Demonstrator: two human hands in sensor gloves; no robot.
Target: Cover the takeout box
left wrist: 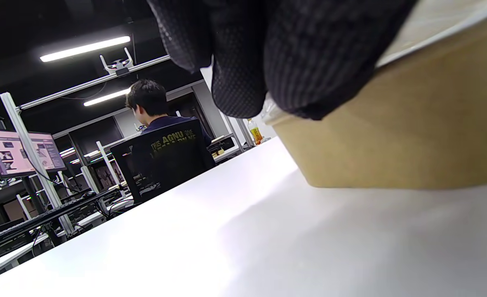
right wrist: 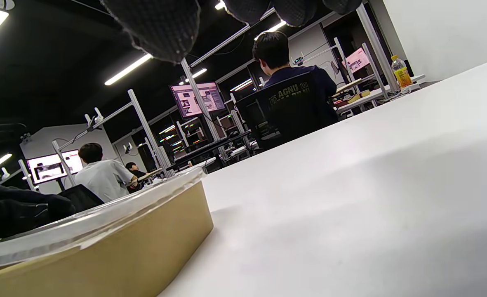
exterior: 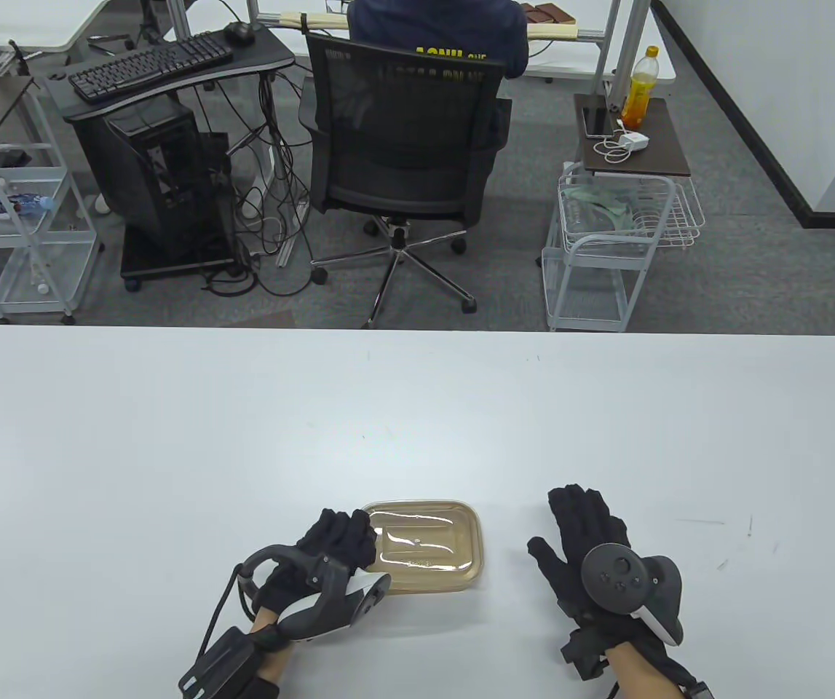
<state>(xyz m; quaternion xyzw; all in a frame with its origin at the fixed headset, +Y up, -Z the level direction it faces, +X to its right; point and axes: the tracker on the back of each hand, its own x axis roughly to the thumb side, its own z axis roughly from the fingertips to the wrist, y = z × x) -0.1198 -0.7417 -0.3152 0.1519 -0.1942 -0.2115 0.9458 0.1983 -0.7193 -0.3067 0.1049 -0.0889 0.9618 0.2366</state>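
The box sits on the table with its clear lid on. The left hand presses fingers on the box's left edge; the right hand lies flat and open, right of the box, holding nothing.

Both hands wear black mesh-knit sensor gloves. The left hand carries a dark grey tracker with a white underside and a looped ring; a black cable runs from it to a black box strapped at the wrist. The right hand bears a matching grey tracker with round buttons. Bare skin shows at both forearms.
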